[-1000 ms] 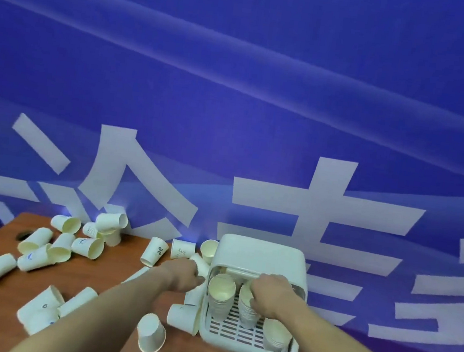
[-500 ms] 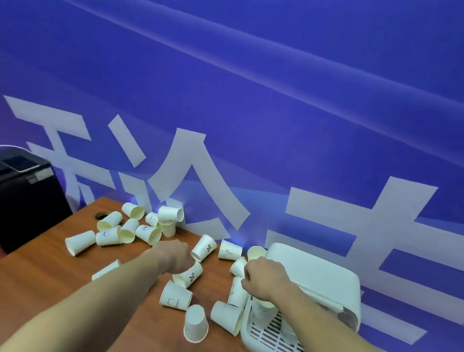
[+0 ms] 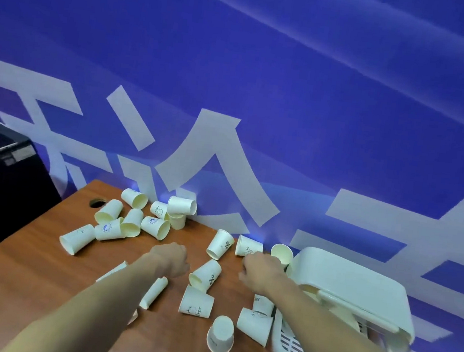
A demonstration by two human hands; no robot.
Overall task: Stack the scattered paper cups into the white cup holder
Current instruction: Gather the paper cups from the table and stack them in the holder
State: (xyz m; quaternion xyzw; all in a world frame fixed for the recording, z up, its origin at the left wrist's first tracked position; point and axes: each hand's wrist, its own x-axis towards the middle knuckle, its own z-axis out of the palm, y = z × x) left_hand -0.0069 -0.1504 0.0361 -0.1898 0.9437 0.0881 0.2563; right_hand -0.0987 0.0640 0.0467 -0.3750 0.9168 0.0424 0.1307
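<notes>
The paper cups lie scattered over the brown table (image 3: 25, 282), most on their sides, with a loose heap at about ten o'clock from your hands. The nearest one, the cup marked with dots (image 3: 205, 274), lies on its side between your two hands; its long axis runs from seven to one o'clock, with the open mouth at the seven o'clock end and the base pointing away. Just below it the printed cup (image 3: 196, 302) also lies tipped, and the upside-down cup (image 3: 220, 335) stands on its rim at six o'clock from there.

Your left hand (image 3: 170, 258) hovers over the table just at nine o'clock of the dotted cup, knuckles up, fingers curled under; I cannot tell whether it holds anything. Your right hand (image 3: 262, 269) is near the far cup (image 3: 248, 246) by the wall, fingers also tucked from view, so its grip cannot be told.

The white cup holder (image 3: 356, 288) sits at three o'clock, at the table's right end, with cups already inside.

You appear to be in the gathering step, reaching for fresh cups. Next, each cup likely needs turning to match the stacks before nesting.
</notes>
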